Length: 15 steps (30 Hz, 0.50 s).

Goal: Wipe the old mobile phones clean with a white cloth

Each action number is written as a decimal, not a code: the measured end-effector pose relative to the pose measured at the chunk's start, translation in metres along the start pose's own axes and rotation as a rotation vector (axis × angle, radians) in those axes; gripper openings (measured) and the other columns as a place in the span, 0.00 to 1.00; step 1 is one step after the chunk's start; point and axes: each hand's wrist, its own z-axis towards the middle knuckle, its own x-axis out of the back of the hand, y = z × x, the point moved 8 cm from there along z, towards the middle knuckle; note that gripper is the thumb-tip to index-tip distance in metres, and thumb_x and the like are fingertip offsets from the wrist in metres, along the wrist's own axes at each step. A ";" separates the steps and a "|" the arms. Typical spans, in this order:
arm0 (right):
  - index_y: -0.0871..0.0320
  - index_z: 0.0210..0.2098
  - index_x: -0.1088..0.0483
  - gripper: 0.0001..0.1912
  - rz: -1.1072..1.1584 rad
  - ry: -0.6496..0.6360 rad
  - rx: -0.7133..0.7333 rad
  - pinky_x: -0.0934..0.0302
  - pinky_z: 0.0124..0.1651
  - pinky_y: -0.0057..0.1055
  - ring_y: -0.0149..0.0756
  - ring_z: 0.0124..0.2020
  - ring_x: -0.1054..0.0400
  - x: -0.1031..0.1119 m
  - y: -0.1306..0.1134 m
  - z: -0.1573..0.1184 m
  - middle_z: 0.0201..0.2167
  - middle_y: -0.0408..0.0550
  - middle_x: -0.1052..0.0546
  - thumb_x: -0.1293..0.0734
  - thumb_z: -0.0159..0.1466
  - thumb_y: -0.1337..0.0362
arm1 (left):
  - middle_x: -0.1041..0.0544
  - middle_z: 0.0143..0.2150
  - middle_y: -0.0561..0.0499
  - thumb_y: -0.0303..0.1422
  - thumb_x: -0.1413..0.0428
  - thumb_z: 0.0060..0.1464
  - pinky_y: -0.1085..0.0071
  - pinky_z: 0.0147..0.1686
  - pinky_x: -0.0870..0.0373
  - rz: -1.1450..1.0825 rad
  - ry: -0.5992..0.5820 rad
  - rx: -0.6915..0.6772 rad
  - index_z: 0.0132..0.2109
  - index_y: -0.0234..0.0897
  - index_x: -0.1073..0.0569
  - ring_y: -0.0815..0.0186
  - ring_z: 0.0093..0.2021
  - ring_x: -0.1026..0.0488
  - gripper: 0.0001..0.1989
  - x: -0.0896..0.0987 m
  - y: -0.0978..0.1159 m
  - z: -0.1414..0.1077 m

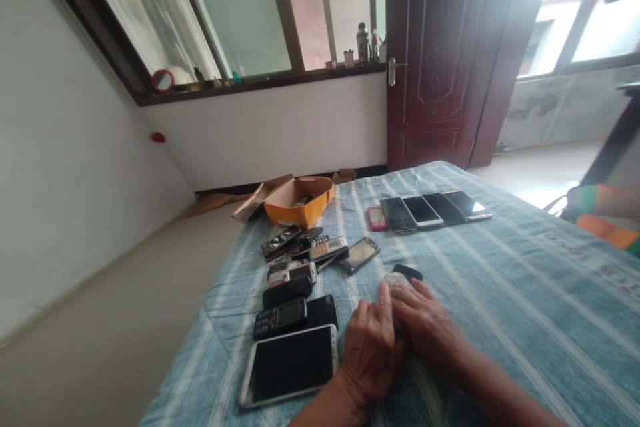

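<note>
My left hand [373, 347] and my right hand [427, 323] are close together over the striped blue cloth [500, 320]. The left fingers are curled, with the index finger reaching forward. The right fingers bend over a small whitish, shiny piece [397, 279] whose kind I cannot tell. Just beyond the fingertips lies a black phone-like piece [409, 272], partly behind the right hand. Whatever is under the palms is hidden. To the left of my hands are a large white-framed phone or tablet [293, 363], a black keypad phone [281, 317] and a dark phone [323, 311].
Several old phones [327, 249] lie piled near an open orange box [295, 215]. A touchscreen phone [360, 255] lies nearer my hands. At the far right, several smartphones [423, 211] form a row beside a small pink-edged item [377, 218]. A door [435, 107] stands behind.
</note>
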 end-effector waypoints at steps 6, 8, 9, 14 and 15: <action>0.54 0.46 0.28 0.16 -0.095 0.013 -0.136 0.52 0.64 0.50 0.41 0.54 0.34 0.006 0.023 0.006 0.50 0.51 0.25 0.43 0.67 0.73 | 0.25 0.41 0.40 0.45 0.50 0.61 0.63 0.36 0.27 0.009 0.011 0.001 0.65 0.21 0.46 0.58 0.36 0.29 0.35 0.000 -0.001 0.002; 0.55 0.45 0.28 0.15 -0.138 0.032 -0.188 0.52 0.63 0.52 0.43 0.53 0.34 0.009 0.030 0.005 0.49 0.52 0.26 0.43 0.66 0.74 | 0.25 0.40 0.42 0.44 0.49 0.61 0.64 0.36 0.27 0.005 0.010 0.024 0.65 0.24 0.46 0.59 0.36 0.29 0.34 0.001 -0.002 0.002; 0.56 0.45 0.28 0.15 -0.150 0.037 -0.194 0.52 0.63 0.52 0.44 0.53 0.34 0.009 0.030 0.005 0.49 0.53 0.25 0.43 0.66 0.74 | 0.25 0.40 0.43 0.44 0.49 0.61 0.65 0.36 0.28 0.002 0.013 0.024 0.65 0.25 0.46 0.59 0.36 0.29 0.34 0.002 -0.002 0.003; 0.53 0.48 0.29 0.15 -0.067 0.009 -0.050 0.51 0.64 0.43 0.39 0.56 0.36 0.001 0.010 0.005 0.50 0.50 0.25 0.42 0.67 0.71 | 0.25 0.35 0.45 0.42 0.52 0.62 0.64 0.32 0.28 -0.009 0.034 -0.016 0.65 0.23 0.46 0.58 0.33 0.29 0.32 0.004 -0.002 0.005; 0.52 0.50 0.30 0.16 -0.046 0.006 -0.024 0.51 0.64 0.42 0.38 0.57 0.37 -0.001 0.006 0.006 0.50 0.49 0.25 0.42 0.68 0.71 | 0.25 0.34 0.45 0.40 0.53 0.63 0.64 0.32 0.28 -0.009 0.033 -0.017 0.65 0.23 0.46 0.58 0.33 0.29 0.31 0.004 -0.002 0.005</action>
